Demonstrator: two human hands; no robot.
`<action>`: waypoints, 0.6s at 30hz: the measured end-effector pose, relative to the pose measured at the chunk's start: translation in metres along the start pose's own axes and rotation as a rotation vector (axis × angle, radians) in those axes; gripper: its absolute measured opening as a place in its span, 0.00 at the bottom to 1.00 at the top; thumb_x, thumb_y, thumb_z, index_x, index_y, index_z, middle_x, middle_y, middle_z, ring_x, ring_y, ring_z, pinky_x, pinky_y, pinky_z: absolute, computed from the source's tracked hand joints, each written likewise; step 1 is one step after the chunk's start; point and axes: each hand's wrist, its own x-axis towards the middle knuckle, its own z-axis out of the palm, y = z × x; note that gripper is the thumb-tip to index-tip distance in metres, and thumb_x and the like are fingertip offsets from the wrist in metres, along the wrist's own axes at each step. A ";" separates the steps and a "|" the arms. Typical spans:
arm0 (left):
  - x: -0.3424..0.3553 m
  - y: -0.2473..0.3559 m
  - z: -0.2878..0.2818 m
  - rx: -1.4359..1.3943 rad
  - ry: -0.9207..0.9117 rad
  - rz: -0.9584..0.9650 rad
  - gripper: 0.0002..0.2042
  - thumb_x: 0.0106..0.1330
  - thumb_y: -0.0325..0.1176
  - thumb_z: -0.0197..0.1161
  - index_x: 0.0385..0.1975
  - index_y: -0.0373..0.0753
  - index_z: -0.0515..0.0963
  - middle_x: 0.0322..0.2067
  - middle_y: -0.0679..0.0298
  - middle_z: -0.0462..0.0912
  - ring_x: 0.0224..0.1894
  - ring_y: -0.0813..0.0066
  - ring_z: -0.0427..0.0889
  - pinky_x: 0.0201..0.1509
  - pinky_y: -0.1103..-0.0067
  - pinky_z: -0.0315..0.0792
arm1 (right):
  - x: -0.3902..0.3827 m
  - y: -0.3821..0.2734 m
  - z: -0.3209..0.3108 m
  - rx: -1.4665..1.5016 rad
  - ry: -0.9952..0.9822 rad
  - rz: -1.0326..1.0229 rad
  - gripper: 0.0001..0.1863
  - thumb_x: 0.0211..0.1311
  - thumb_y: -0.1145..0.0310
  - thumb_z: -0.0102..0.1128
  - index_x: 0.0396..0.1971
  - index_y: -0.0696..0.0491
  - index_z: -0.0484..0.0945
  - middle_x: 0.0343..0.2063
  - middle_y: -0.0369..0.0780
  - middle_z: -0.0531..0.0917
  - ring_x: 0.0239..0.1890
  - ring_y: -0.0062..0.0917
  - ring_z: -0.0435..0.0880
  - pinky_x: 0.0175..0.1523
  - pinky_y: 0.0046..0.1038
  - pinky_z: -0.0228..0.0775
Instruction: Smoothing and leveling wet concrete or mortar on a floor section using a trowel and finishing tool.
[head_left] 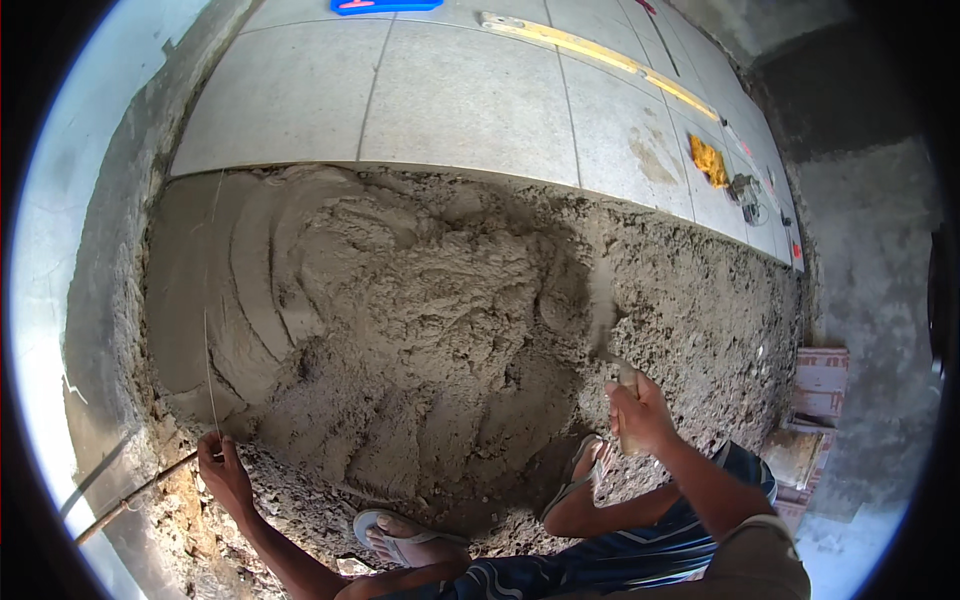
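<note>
Wet grey mortar (410,300) is spread over rough ground, smoother on the left. A thin pale string (208,345) runs over the smooth part, down to my left hand (225,465), whose closed fingers pinch it at the lower left. My right hand (640,410) grips the handle of a trowel at the right edge of the mortar. Its long blade (602,310), blurred, points away from me over the mortar. My sandaled feet (400,540) are at the near edge of the mortar.
Laid pale tiles (470,90) border the far side, carrying a yellow level (580,45), a yellow cloth (708,158) and a blue object (385,8). Stacked boxes (820,385) sit at the right. A dark rod (130,500) leans at the lower left. Walls flank both sides.
</note>
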 end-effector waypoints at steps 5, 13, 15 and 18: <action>0.006 -0.002 0.005 -0.050 -0.011 0.009 0.09 0.71 0.33 0.60 0.43 0.33 0.78 0.33 0.57 0.84 0.35 0.66 0.82 0.44 0.69 0.75 | 0.039 -0.006 0.071 0.220 0.048 0.175 0.23 0.77 0.45 0.52 0.38 0.53 0.70 0.19 0.36 0.74 0.15 0.22 0.75 0.21 0.29 0.72; 0.017 -0.001 0.002 -0.104 -0.013 -0.032 0.11 0.71 0.34 0.60 0.44 0.32 0.78 0.33 0.56 0.84 0.34 0.66 0.80 0.42 0.70 0.74 | 0.040 -0.075 0.090 -0.469 -0.323 -0.029 0.29 0.77 0.40 0.48 0.41 0.57 0.72 0.19 0.38 0.77 0.16 0.26 0.79 0.23 0.33 0.74; 0.015 -0.003 -0.001 -0.085 0.020 0.006 0.10 0.71 0.34 0.60 0.43 0.33 0.78 0.33 0.55 0.84 0.33 0.65 0.81 0.42 0.69 0.75 | 0.033 -0.087 0.089 -1.103 -0.218 -0.437 0.30 0.79 0.41 0.44 0.45 0.58 0.74 0.20 0.41 0.80 0.17 0.29 0.80 0.24 0.32 0.76; 0.007 -0.007 -0.002 -0.058 0.036 0.032 0.09 0.71 0.33 0.60 0.42 0.33 0.78 0.34 0.55 0.84 0.33 0.63 0.81 0.42 0.68 0.75 | 0.044 -0.106 0.094 -1.371 -0.120 -0.535 0.31 0.80 0.42 0.40 0.50 0.59 0.75 0.22 0.43 0.83 0.21 0.34 0.84 0.27 0.37 0.80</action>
